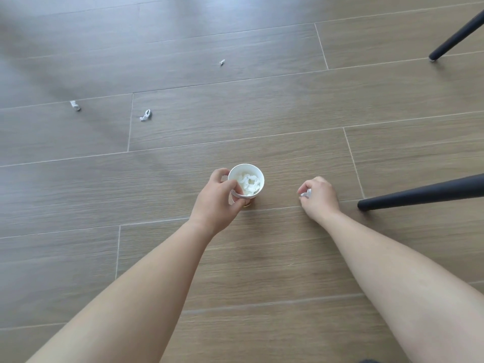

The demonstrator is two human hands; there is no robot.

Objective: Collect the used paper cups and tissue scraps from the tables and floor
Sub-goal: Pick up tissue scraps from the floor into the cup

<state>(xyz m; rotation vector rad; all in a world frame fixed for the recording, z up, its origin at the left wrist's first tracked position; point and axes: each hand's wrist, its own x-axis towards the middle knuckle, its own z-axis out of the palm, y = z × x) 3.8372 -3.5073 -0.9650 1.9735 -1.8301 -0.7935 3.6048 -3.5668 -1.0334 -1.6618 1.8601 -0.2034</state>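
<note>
Gathering scraps from the floor (262,113), the left hand (220,197) grips the cup (246,180) of tissue, and the right hand (318,196) pinches a scrap (306,193). Next this scrap should go into the cup; three scraps (145,115) lie near the far left edge.

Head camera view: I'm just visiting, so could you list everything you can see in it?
paper cup: one, white, upright near centre, gripped by a hand
tissue in cup: a crumpled clump, white, inside the cup
floor tissue scraps: three, white, far left, left of centre and top centre
pinched tissue scrap: one, white, at the fingertips right of the cup
chair legs: two, black, right edge, the other at top right
floor: brown wood-look planks, whole view
left hand: one, grips the cup
right hand: one, pinches the scrap
</note>
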